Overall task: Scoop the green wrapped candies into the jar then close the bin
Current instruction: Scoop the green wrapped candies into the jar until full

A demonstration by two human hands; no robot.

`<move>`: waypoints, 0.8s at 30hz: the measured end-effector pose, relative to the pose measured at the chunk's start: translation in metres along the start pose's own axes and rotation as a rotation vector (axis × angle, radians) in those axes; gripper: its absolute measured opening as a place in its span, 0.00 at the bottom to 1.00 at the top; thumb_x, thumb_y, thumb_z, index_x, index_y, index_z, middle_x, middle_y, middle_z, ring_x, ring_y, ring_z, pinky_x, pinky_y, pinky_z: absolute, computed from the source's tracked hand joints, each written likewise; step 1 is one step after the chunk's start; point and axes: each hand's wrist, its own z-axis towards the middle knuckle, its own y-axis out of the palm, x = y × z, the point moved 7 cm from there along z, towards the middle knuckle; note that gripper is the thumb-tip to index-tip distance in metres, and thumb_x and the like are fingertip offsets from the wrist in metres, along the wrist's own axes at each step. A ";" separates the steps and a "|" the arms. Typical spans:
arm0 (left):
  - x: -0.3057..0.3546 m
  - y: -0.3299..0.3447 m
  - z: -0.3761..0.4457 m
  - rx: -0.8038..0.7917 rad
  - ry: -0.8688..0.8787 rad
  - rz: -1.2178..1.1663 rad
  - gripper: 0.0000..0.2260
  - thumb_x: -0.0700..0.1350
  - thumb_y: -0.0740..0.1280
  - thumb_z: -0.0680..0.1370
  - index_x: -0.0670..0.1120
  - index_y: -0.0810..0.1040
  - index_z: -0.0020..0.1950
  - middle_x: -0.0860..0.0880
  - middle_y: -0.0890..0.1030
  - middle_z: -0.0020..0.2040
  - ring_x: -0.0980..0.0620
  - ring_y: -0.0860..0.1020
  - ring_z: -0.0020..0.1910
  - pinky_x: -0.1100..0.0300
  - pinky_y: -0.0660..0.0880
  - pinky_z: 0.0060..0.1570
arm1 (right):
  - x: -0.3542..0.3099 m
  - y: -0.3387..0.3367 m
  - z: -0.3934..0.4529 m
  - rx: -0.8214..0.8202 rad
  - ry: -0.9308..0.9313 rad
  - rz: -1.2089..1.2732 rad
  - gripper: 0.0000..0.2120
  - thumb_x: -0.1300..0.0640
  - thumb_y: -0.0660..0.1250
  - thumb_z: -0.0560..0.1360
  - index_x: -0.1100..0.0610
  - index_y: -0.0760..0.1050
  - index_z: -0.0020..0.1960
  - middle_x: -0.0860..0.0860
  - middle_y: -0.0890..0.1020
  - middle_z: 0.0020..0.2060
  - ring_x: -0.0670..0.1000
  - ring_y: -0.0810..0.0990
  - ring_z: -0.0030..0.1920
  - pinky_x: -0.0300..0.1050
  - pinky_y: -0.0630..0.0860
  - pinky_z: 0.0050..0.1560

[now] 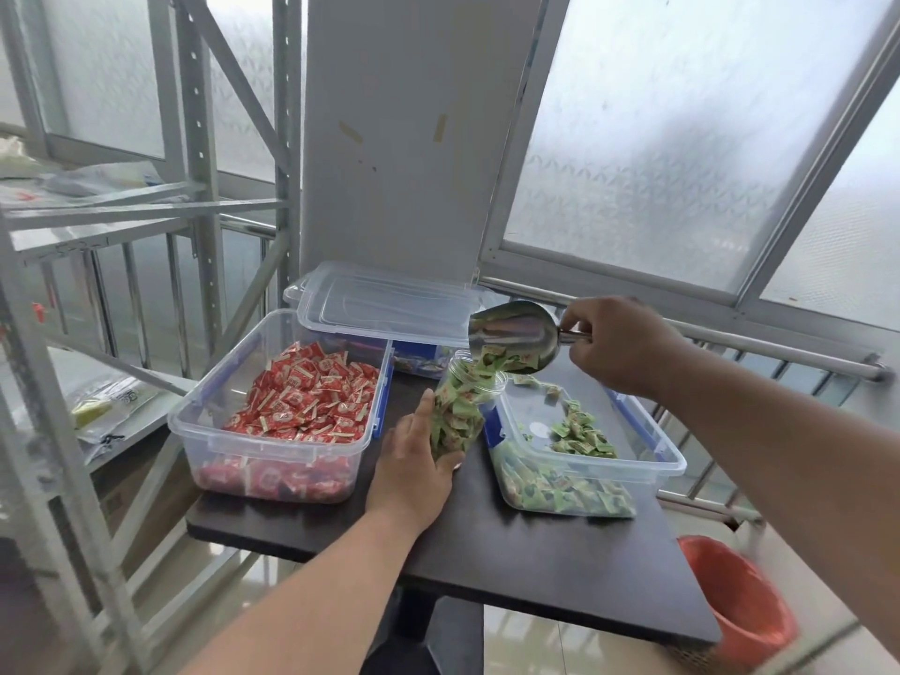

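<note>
We start at the jar (460, 414), a clear plastic one tilted toward the green bin and already packed with green wrapped candies (450, 421) nearly to its neck. Our left hand (414, 460) is wrapped around its lower body, fingers closed on it, steadying it just above the dark table (560, 557). Directly above the jar's mouth hangs the metal scoop (516, 336), tipped down so its last candies slide out over the rim; a couple seem to be dropping outside the mouth, on the bin side. Our right hand (618, 348) pinches the scoop's short handle in a closed grip, up and to the right of the jar.

Just right of the jar sits the open green-candy bin (672, 467), with candies left along its near wall and in a small heap in the middle. Left of the jar is a bin of red candies (292, 416), also open. Behind the jar a clear lid (384, 309) rests on a third bin; whether it belongs to the green one we cannot tell.

We judge the scooping almost done, since the jar has little room left. Still to do: put the scoop down, stand the jar upright, and close the green bin.
</note>
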 end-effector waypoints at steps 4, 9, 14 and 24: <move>0.002 -0.001 -0.001 -0.013 -0.026 -0.026 0.44 0.55 0.73 0.80 0.56 0.49 0.87 0.48 0.70 0.77 0.46 0.67 0.76 0.48 0.66 0.75 | -0.016 -0.008 0.005 0.052 -0.067 -0.040 0.17 0.55 0.62 0.68 0.43 0.79 0.54 0.47 0.82 0.46 0.54 0.79 0.44 0.47 0.78 0.46; 0.003 -0.002 -0.002 -0.016 -0.033 -0.032 0.43 0.55 0.73 0.80 0.54 0.50 0.87 0.47 0.69 0.78 0.45 0.67 0.77 0.48 0.65 0.75 | -0.037 -0.019 0.000 0.181 -0.197 -0.109 0.16 0.60 0.65 0.70 0.47 0.78 0.55 0.47 0.80 0.48 0.54 0.78 0.48 0.48 0.72 0.52; 0.005 -0.002 -0.003 -0.028 -0.037 -0.024 0.43 0.55 0.72 0.80 0.54 0.48 0.87 0.47 0.67 0.79 0.46 0.65 0.78 0.48 0.64 0.77 | -0.021 -0.013 -0.001 0.218 -0.104 -0.190 0.15 0.61 0.64 0.71 0.50 0.79 0.54 0.50 0.80 0.49 0.57 0.79 0.50 0.53 0.74 0.56; 0.004 0.002 -0.002 -0.040 -0.024 -0.016 0.44 0.57 0.72 0.80 0.55 0.47 0.87 0.47 0.67 0.79 0.45 0.66 0.78 0.48 0.63 0.77 | 0.063 0.086 -0.028 -0.057 0.381 0.094 0.08 0.62 0.61 0.74 0.57 0.79 0.48 0.57 0.80 0.43 0.54 0.77 0.37 0.43 0.71 0.35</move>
